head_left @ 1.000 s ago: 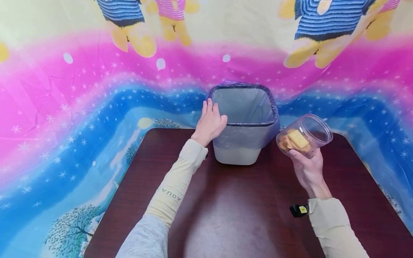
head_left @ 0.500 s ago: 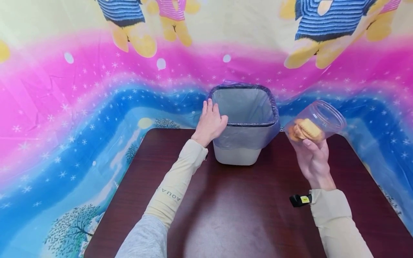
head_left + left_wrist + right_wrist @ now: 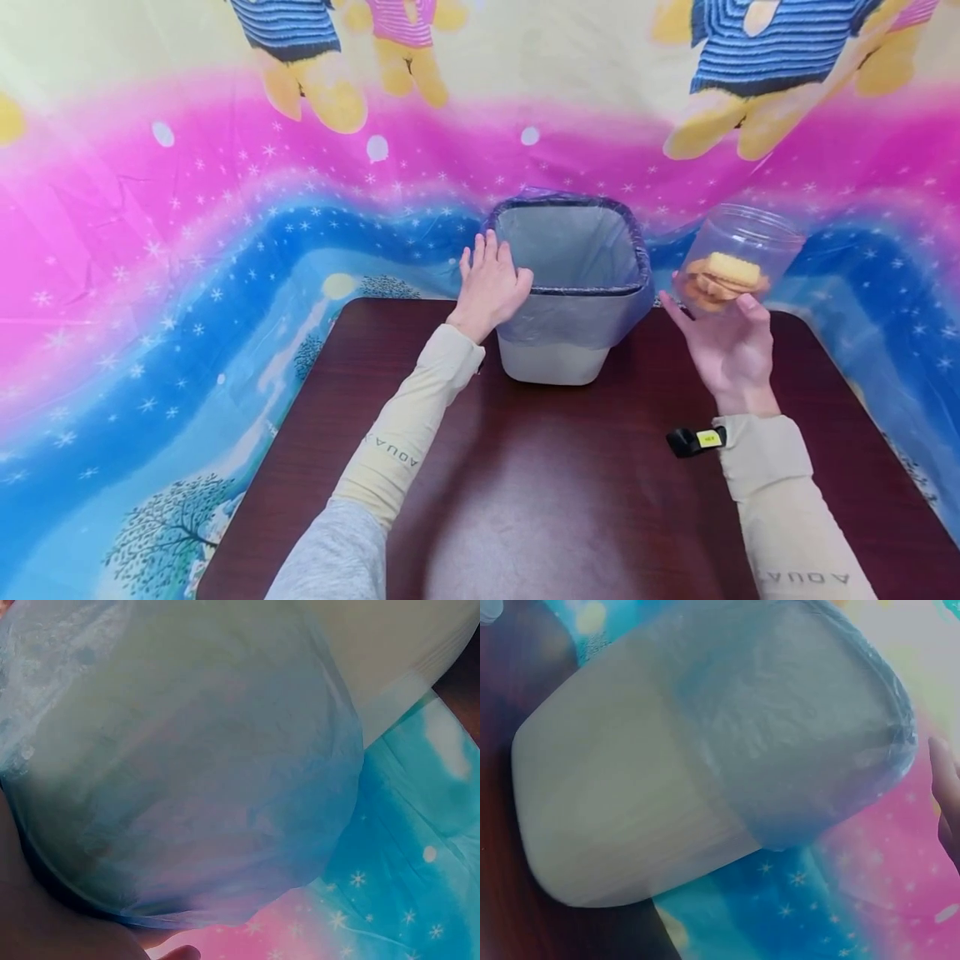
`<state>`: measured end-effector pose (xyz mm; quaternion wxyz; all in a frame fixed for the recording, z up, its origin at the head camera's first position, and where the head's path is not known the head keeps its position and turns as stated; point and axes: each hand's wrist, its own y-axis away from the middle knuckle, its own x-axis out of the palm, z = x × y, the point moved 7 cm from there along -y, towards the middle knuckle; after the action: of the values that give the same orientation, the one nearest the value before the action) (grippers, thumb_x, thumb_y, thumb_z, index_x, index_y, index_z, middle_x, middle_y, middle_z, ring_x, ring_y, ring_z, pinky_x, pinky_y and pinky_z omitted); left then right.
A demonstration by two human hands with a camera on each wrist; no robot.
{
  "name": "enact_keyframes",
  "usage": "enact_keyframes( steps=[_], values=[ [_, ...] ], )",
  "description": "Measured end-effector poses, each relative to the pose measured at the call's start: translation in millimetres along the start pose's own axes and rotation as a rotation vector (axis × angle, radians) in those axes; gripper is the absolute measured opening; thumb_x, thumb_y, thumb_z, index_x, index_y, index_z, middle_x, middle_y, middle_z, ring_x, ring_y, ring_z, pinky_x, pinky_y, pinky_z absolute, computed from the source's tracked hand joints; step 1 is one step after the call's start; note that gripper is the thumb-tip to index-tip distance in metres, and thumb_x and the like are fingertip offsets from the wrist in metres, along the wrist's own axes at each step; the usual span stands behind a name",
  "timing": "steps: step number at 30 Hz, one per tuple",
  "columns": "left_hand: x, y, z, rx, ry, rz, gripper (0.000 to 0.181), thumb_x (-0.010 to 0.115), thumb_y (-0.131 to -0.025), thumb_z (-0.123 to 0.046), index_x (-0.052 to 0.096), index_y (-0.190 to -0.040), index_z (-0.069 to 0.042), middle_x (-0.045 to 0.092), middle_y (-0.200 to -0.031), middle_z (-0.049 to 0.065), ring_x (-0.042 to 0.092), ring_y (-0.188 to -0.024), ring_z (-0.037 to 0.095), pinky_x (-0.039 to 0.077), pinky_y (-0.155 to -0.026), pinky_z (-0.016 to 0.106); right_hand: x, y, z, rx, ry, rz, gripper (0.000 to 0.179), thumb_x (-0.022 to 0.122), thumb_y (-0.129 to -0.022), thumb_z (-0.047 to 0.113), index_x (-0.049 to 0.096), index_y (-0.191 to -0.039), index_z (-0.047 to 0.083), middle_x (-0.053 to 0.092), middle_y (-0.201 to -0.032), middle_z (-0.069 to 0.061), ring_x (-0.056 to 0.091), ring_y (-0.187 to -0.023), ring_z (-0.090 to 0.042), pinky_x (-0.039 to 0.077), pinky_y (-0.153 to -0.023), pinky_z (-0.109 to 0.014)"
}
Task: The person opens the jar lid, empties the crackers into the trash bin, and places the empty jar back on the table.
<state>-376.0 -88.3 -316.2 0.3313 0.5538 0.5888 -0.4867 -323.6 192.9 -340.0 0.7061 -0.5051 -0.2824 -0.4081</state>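
Note:
My left hand (image 3: 491, 287) rests at the left side of the rim of a light-coloured trash can (image 3: 555, 364), fingers extended and spread, thumb toward the front. A translucent bag (image 3: 577, 321) lines the can and folds down over its outside. To the right of the can, my right hand (image 3: 727, 350) holds a clear plastic jar (image 3: 750, 227) from below, thumb and a finger on opposite sides. Several biscuits (image 3: 729, 271) lie in the jar's lower part. The jar leans slightly right above the table. The left wrist view shows mostly the bag (image 3: 225, 765).
The can stands near the far edge of a dark reddish-brown table (image 3: 555, 483). A printed cloth (image 3: 225, 167) with snowflakes and bears hangs close behind and around the table. A small black device (image 3: 693, 442) with a yellow label is worn at my right wrist.
My right hand has lifted the jar up and slightly right, turning it from strongly tipped to nearly upright. My left hand stays at the rim, its fingers a little more spread.

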Motion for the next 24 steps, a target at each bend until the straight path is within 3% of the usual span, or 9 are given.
enact_keyframes(
  steps=[9,16,24],
  values=[
    [1.7,-0.6,-1.8,0.002,0.008,0.006,0.064,0.021,-0.087,-0.042,0.024,-0.142,-0.007,0.005,-0.151,0.011,-0.006,-0.139,0.025,-0.001,-0.109,0.048,9.1,-18.5,3.0,0.003,-0.075,0.009,0.055,0.049,-0.083,0.016,0.031,-0.134,0.005,0.046,-0.123,-0.022,0.046,-0.111,-0.041,0.029,-0.101,-0.053],
    [2.2,-0.3,-2.4,0.006,0.013,-0.005,0.064,0.022,-0.087,-0.041,0.026,-0.141,-0.007,0.005,-0.151,0.011,-0.006,-0.139,0.025,0.000,-0.109,0.049,14.2,-29.5,6.2,-0.009,0.054,-0.022,0.054,0.049,-0.085,0.025,0.033,-0.133,0.007,0.051,-0.118,-0.020,0.052,-0.102,-0.039,0.040,-0.092,-0.048],
    [1.6,0.3,-0.2,0.003,0.003,-0.013,0.064,0.022,-0.087,-0.041,0.027,-0.140,-0.007,0.006,-0.151,0.011,-0.006,-0.139,0.025,0.001,-0.109,0.048,15.0,-38.3,0.6,0.077,0.055,-0.100,0.051,0.043,-0.087,0.035,0.042,-0.126,0.002,0.057,-0.110,-0.021,0.055,-0.091,-0.037,0.044,-0.082,-0.044]
  ],
)
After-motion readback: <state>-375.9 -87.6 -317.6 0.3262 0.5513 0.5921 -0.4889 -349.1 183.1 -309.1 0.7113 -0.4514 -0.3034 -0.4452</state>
